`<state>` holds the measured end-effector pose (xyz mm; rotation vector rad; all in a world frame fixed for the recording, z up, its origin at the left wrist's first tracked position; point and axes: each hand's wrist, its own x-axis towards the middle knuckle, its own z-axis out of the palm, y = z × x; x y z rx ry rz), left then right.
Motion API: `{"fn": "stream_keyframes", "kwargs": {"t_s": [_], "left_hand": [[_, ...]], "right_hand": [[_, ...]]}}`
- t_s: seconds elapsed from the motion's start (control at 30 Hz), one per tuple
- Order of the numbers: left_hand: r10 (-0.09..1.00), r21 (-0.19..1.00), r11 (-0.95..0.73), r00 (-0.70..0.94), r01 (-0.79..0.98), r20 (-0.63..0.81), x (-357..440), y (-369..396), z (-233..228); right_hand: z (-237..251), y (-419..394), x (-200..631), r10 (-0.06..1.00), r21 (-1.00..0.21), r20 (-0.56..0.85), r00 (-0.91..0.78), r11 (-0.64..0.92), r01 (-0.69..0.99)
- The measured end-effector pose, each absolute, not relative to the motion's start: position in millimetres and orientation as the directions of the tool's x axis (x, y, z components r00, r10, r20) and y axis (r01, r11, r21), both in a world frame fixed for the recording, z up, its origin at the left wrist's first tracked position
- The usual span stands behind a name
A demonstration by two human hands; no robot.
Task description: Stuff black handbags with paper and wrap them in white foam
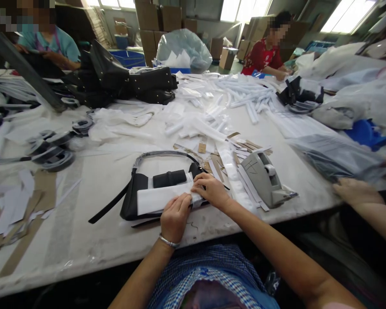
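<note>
A black handbag lies flat on the white worktable, near its front edge, directly before the person. A white paper wrap lies across the bag's front panel. The left hand presses down on the wrap's right end, fingers curled onto the paper. The right hand sits just beside it at the bag's right end, fingers bent and pinching the paper's edge against the bag. Both hands are closed on the wrap; neither lifts the bag.

The bag's handle arches flat on the table behind the body, and a loose black strap trails out to the left.

Risks noted:
- The wrap is held at one end only. Its left end lies free, so a pull from the right could skew or crease it.
- Thin paper under pinching fingers may tear at the edge.
- The trailing strap could snag if the bag is turned.
- The grey tape dispenser stands just to the right, among loose card and paper strips; a reach across could scatter them or catch on its blade.
- Another person's hand rests on the table edge further right, near that reach.
</note>
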<state>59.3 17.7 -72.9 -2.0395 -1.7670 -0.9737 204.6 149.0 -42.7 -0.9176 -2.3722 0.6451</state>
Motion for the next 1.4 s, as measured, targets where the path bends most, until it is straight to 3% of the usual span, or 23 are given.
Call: {"fn": "stream_keyframes", "kwargs": {"t_s": [0.13,0.23,0.33,0.47,0.57,0.63,0.73,0.8,0.97,1.13,1.4], "left_hand": [[0.799,0.126,-0.23,0.113,0.965,0.591,58,17,-70],[0.82,0.093,-0.244,0.154,0.965,0.551,58,18,-70],[0.834,0.091,-0.239,0.156,0.967,0.53,59,19,-69],[0.832,0.08,-0.239,0.162,0.968,0.531,59,19,-70],[0.822,0.077,-0.252,0.171,0.965,0.542,57,20,-74],[0.817,0.076,-0.266,0.183,0.961,0.547,56,21,-76],[0.808,0.071,-0.275,0.191,0.959,0.557,55,21,-78],[0.802,0.061,-0.267,0.187,0.962,0.567,55,21,-78],[0.789,0.048,-0.269,0.192,0.962,0.583,56,21,-77],[0.778,0.031,-0.271,0.199,0.962,0.596,56,22,-76],[0.774,0.026,-0.289,0.218,0.957,0.595,54,21,-76]], "right_hand": [[-38,157,201,0.736,-0.61,0.156,-0.659,0.596,0.521],[-41,159,193,0.765,-0.6,0.144,-0.627,0.572,0.559],[-43,154,192,0.79,-0.57,0.23,-0.569,0.583,0.579],[-32,147,241,0.743,-0.587,0.402,-0.535,0.658,0.472],[-10,150,318,0.82,-0.587,0.466,-0.333,0.568,0.577],[8,157,372,0.923,-0.648,0.365,-0.117,0.342,0.68],[28,176,429,0.995,-0.75,-0.024,0.098,-0.082,0.656],[33,191,444,0.972,-0.757,-0.219,0.082,-0.222,0.615],[36,224,441,0.851,-0.748,-0.522,-0.061,-0.423,0.511],[47,232,441,0.778,-0.739,-0.619,-0.111,-0.528,0.419],[91,159,480,0.858,-0.831,-0.509,-0.069,-0.468,0.302]]}}
